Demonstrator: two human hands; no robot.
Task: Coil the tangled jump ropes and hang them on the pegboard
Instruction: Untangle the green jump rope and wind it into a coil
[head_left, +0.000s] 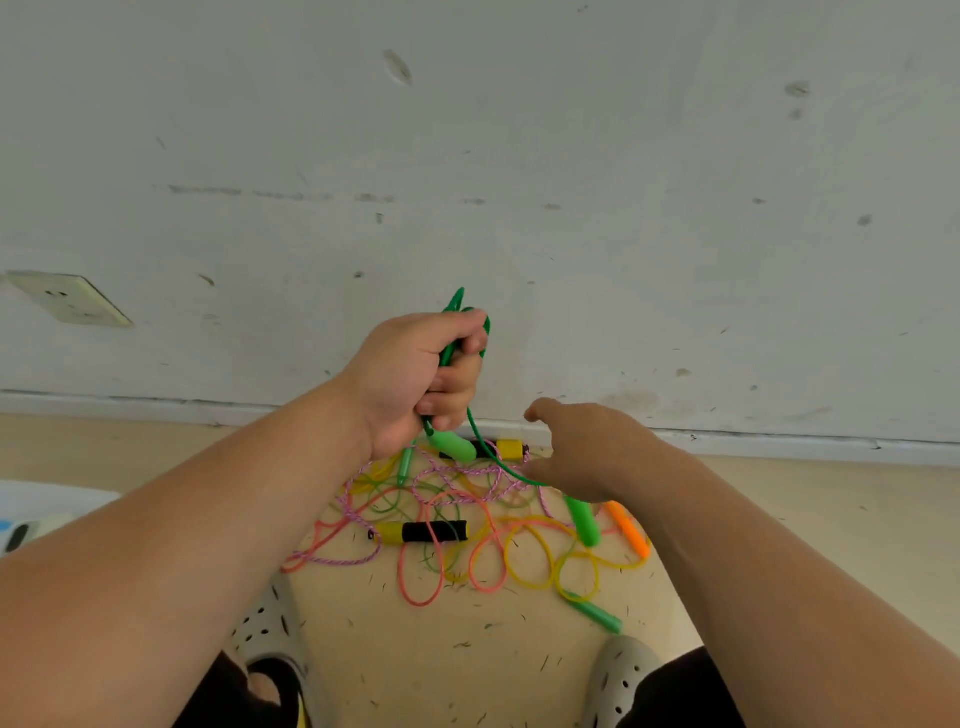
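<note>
My left hand (426, 379) grips a bundle of green jump rope (462, 312), raised above the floor, with one light green handle (452, 446) hanging below the fist. The green cord runs down and right to my right hand (582, 452), which holds the other green handle (584, 519) at its top end; its fingers are hidden. On the floor below lies a tangle of ropes (467, 519): a pink braided one with yellow-and-black handles (421, 532), plus thin orange, yellow and green cords. No pegboard is in view.
A white wall (519, 182) with a skirting board stands right behind the tangle, with a wall socket (67, 299) at the left. My two grey perforated shoes (618, 680) are at the bottom. An orange handle (628, 527) and a dark green handle (597, 613) lie to the right.
</note>
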